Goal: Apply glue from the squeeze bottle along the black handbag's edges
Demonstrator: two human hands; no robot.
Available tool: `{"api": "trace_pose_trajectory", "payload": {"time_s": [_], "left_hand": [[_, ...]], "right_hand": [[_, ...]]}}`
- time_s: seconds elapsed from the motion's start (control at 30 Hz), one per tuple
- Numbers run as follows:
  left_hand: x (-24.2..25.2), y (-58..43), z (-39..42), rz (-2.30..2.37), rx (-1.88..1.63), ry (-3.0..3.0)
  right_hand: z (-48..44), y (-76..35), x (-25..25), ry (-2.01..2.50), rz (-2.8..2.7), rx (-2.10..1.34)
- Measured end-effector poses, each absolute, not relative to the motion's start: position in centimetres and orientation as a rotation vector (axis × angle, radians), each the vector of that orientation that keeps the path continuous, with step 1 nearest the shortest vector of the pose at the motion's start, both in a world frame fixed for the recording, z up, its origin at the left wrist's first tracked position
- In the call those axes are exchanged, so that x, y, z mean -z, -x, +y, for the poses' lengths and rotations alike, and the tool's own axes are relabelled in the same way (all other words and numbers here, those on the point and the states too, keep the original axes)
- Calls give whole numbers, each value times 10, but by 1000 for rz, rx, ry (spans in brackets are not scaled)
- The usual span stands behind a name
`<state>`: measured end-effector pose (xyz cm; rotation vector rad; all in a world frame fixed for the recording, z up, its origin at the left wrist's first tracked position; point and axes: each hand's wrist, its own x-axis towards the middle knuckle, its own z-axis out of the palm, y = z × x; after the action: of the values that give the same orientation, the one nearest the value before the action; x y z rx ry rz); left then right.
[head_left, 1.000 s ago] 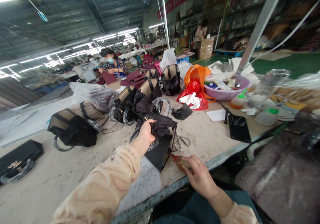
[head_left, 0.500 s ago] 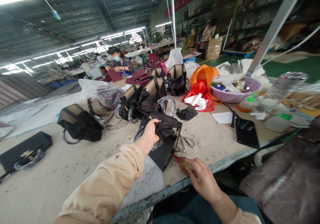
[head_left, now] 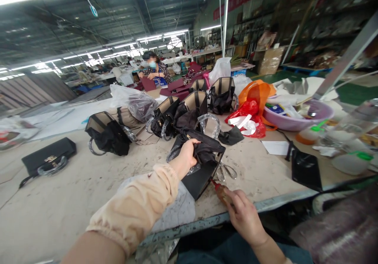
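My left hand (head_left: 188, 156) grips a black handbag (head_left: 196, 179) by its upper part, with the thumb over the dark fabric. The bag lies tilted near the table's front edge, its flat panel facing me. In my right hand (head_left: 243, 216) is a small brown bottle (head_left: 221, 194) with a red nozzle, its tip against the bag's lower right edge; the fingers wrap round the bottle. Scissors (head_left: 226, 172) lie just beyond the bag, partly behind it. A scrap of black fabric (head_left: 232, 135) rests farther back.
Several unfinished black bags (head_left: 108, 134) stand across the table (head_left: 97, 189). A finished black bag (head_left: 49, 157) lies at left. On the right are a purple basin (head_left: 298, 118), a red plastic bag (head_left: 246, 116), a black pouch (head_left: 305, 167) and squeeze bottles (head_left: 352, 162). A co-worker (head_left: 155, 69) sits beyond.
The view has swung left, so everything sits farther right in the picture. Both hands keep their holds, and the nozzle stays at the bag's edge.
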<state>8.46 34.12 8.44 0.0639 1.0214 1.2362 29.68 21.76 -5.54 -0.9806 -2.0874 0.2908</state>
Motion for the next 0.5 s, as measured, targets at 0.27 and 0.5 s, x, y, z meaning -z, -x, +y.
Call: {"api": "trace_pose_trajectory", "payload": {"time_s": [0.27,0.5], "left_hand": [[-86,-86,340,1016,-1240,-57],[-85,-87,341,1020,-1256,-23]], "right_hand": [[215,-301,53,928,-2167,-18],[210,-302,47,909,-2182,-34]]}}
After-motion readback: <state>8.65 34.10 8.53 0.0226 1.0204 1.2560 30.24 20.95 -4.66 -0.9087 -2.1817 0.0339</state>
